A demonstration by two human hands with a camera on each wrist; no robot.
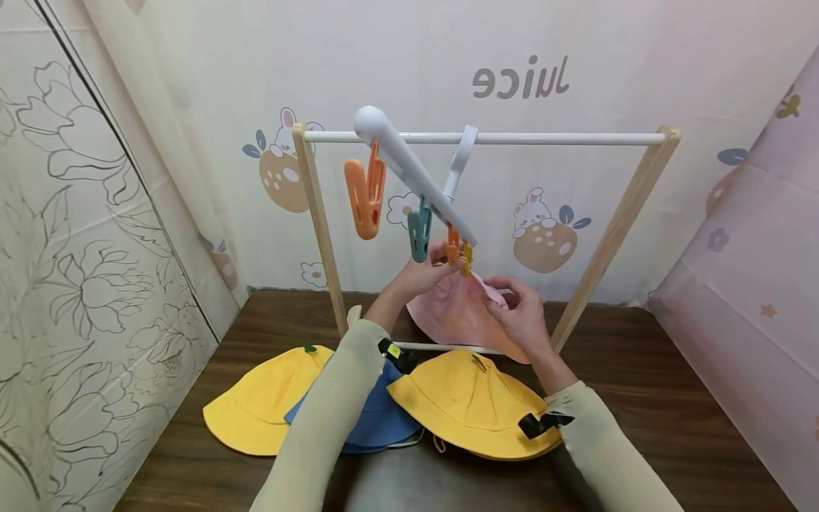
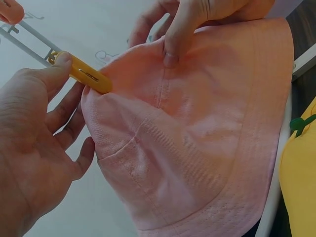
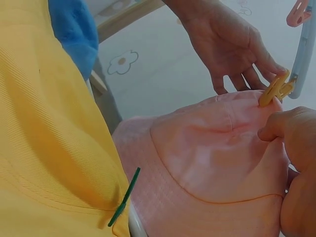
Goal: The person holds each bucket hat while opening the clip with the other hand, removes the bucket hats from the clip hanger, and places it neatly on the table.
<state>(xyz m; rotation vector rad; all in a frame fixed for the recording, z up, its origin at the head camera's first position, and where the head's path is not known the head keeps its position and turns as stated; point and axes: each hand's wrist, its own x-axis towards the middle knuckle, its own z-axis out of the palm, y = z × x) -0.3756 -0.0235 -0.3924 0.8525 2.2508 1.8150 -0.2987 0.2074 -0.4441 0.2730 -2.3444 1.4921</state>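
Note:
A pink bucket hat (image 1: 448, 309) hangs crown-up from a yellow clothespin (image 2: 91, 76), whose jaws sit on the fabric at the crown. With thumb and fingers my left hand (image 1: 419, 276) pinches the handle end of that clothespin; its other fingers spread behind, beside the hat. My right hand (image 1: 521, 313) grips the hat's fabric, thumb on the outer side in the left wrist view. The clothespin is the far one on a white clip hanger (image 1: 409, 167), which also carries orange clothespins (image 1: 366, 195) and a teal clothespin (image 1: 419, 231).
The hanger hooks over the white rail (image 1: 563, 139) of a wooden-legged rack (image 1: 614, 235). In front on the dark table (image 1: 646, 419) lie a yellow hat (image 1: 269, 402), a blue hat (image 1: 384, 416) and another yellow hat (image 1: 480, 398), under my forearms. A patterned curtain (image 1: 640, 64) stands behind.

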